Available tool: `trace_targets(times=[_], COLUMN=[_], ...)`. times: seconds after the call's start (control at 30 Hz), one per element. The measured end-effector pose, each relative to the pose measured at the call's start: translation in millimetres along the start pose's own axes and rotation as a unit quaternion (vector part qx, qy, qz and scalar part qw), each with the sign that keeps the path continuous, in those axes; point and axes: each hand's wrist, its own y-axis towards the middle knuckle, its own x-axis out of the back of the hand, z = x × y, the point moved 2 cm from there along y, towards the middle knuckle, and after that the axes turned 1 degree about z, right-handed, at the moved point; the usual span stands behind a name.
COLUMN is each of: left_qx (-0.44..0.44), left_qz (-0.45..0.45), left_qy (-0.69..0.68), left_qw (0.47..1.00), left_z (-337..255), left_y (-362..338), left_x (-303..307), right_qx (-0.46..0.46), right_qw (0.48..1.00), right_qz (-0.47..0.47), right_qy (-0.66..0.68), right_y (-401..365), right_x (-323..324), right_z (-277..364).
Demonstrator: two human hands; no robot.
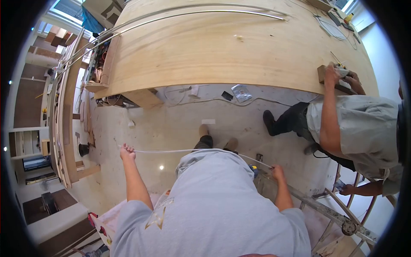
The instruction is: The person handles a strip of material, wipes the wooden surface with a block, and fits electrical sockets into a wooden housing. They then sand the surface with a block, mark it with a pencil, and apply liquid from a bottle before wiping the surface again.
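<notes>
**White strip held taut between two fists**

At centre-left, the left hand (127,152) is fisted around one end of the thin white flexible strip (171,150). The strip runs almost horizontally and dips rightward to the right hand (278,172), which is closed on its other end.

A broad plywood sheet (214,47) fills the far side, with two long thin metal strips (192,15) lying along its far edge. At the right a co-worker (364,124) in a pale shirt and dark trousers bends over the sheet's near edge beside a wooden block (322,73). A metal ladder (338,216) slants across the near right. On the pale floor (171,132) lie a thin cable (274,100) and a clear plastic bag (241,92). Boards (64,107) lean at the left, a black pot (84,149) near them.
</notes>
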Motion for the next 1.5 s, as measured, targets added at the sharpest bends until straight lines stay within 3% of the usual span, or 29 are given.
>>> trace_targets(times=[0.03,0.13,0.23,0.3,0.33,0.37,0.4,0.43,0.47,0.57,0.63,0.73,0.77,0.8,0.83,0.87,0.9,0.93,0.97,1.03,1.13,1.2,1.27,1.3,1.33,1.37,1.4,1.47,1.5], left_qx=[0.0,0.009,0.011,-0.032,-0.078,-0.176,-0.189,-0.224,-0.164,-0.055,-0.038,0.046,0.042,0.071,0.091,0.065,0.078,0.087,0.105,0.133,0.181,0.193,0.216,0.258,0.203,0.22,0.268,0.227,0.228], left_qz=[0.036,0.111,0.136,0.15,0.168,0.184,0.169,0.205,0.226,0.111,0.091,0.067,0.014,0.057,0.025,0.089,0.102,0.123,0.121,0.115,0.119,0.15,0.19,0.267,0.277,0.315,0.384,0.413,0.468], left_qy=[0.04,0.141,0.171,0.205,0.226,0.316,0.449,0.48,0.398,0.132,0.096,-0.031,0.024,0.03,0.0,0.07,0.068,0.059,0.06,0.055,0.062,0.085,0.089,0.053,0.147,0.177,0.119,0.291,0.308], left_qw=[0.999,0.984,0.976,0.967,0.956,0.914,0.857,0.823,0.874,0.983,0.99,0.996,0.999,0.995,0.996,0.991,0.989,0.987,0.985,0.983,0.974,0.966,0.954,0.927,0.928,0.906,0.875,0.832,0.797], left_z=[-3,-19,-23,-19,-14,-5,-1,11,23,40,45,59,59,60,59,68,70,64,71,83,109,123,137,151,142,148,153,140,125], left_y=[13,8,-10,-11,-6,4,19,19,25,-3,25,78,79,99,110,156,153,146,152,172,192,200,212,226,197,197,188,146,111], left_x=[6,1,-15,-26,-26,-24,-24,-34,-41,-61,-55,-48,-49,-48,-56,-54,-66,-93,-115,-157,-214,-230,-246,-247,-253,-254,-255,-259,-258], right_qx=[-0.008,0.035,-0.042,-0.052,-0.088,-0.078,-0.025,0.052,0.086,0.092,0.112,0.183,0.171,0.164,0.158,0.126,0.128,0.13,0.17,0.09,0.052,0.123,0.118,0.141,0.149,0.132,0.12,0.097,0.101], right_qw=[1.0,0.991,0.997,0.998,0.996,0.992,0.998,0.997,0.989,0.995,0.992,0.96,0.953,0.967,0.964,0.941,0.972,0.958,0.923,0.94,0.954,0.939,0.969,0.981,0.98,0.982,0.983,0.987,0.984], right_qz=[-0.001,-0.128,0.001,-0.044,-0.007,-0.051,0.009,-0.045,-0.104,-0.007,0.002,-0.114,-0.034,-0.076,-0.083,-0.013,-0.101,-0.154,-0.285,-0.286,-0.292,-0.316,-0.215,-0.129,-0.121,-0.082,-0.075,-0.054,-0.083], right_qy=[-0.001,-0.027,-0.068,0.008,0.013,0.084,0.063,-0.032,-0.052,-0.034,-0.065,-0.177,-0.248,-0.178,-0.198,-0.313,-0.17,-0.207,-0.195,-0.166,-0.041,0.049,0.035,0.042,0.047,0.108,0.121,0.118,0.12], right_y=[-1,-6,-7,0,4,18,50,57,71,88,83,116,132,124,126,144,131,121,122,123,145,158,154,139,124,107,101,82,76], right_x=[0,3,31,25,27,8,-16,-15,-25,-7,10,3,-1,15,31,40,70,94,102,131,128,98,56,47,30,22,3,-7,-6], right_z=[3,16,49,49,61,53,27,35,30,78,98,94,82,98,116,119,154,191,208,261,320,342,370,400,420,445,452,476,489])
